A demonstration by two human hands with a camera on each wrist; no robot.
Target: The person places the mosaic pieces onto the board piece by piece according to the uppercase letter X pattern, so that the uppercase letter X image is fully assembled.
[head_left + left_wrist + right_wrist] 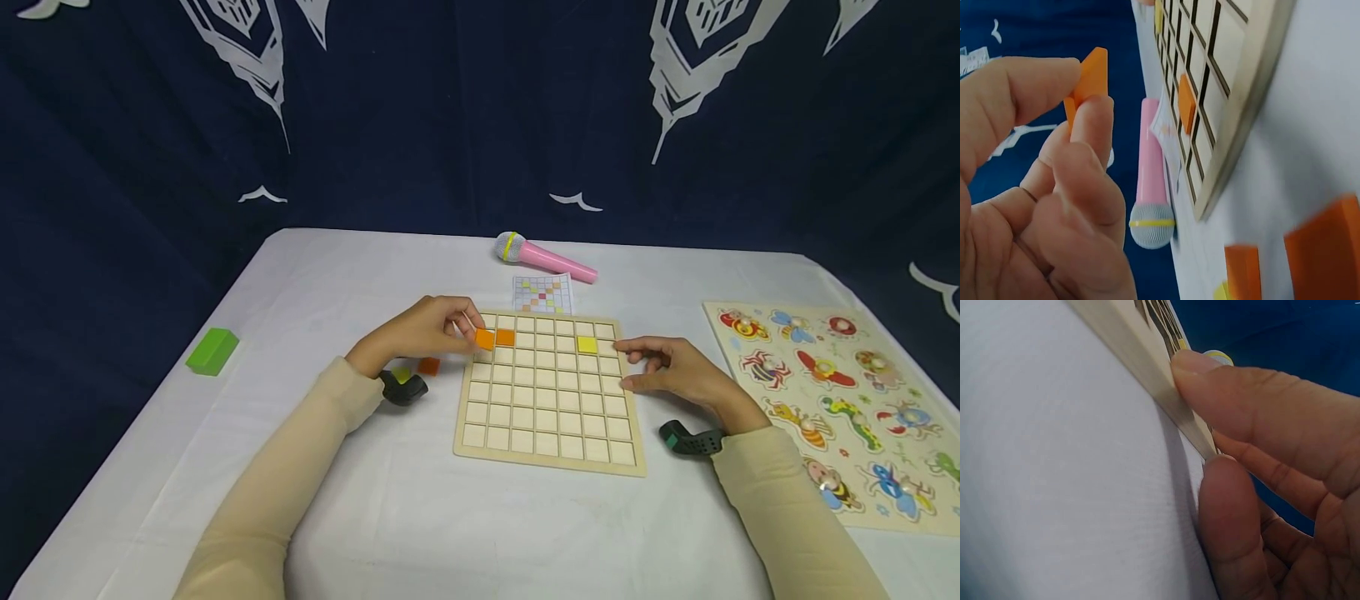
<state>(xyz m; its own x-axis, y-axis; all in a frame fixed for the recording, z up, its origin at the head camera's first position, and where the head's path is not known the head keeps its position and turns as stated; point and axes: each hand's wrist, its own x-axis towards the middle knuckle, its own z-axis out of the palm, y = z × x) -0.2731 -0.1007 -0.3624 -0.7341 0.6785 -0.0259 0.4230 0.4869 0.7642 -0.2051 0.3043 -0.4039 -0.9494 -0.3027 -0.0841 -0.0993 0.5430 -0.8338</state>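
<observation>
Mid-frame, the left grip [429, 327] pinches an orange tile [484, 339] by the board [545, 396], best lowered flat; the right grip [671, 371], loosely parted, touches the far-side edge

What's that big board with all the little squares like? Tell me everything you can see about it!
The board is flat, pale and looks like wood, with thin lines splitting its face into rows of small squares and a plain rim around them. It lies face up on the white table. Near its far edge sit an orange tile on the left and a yellow tile on the right. The person's right hand touches its right edge with finger and thumb.
</observation>
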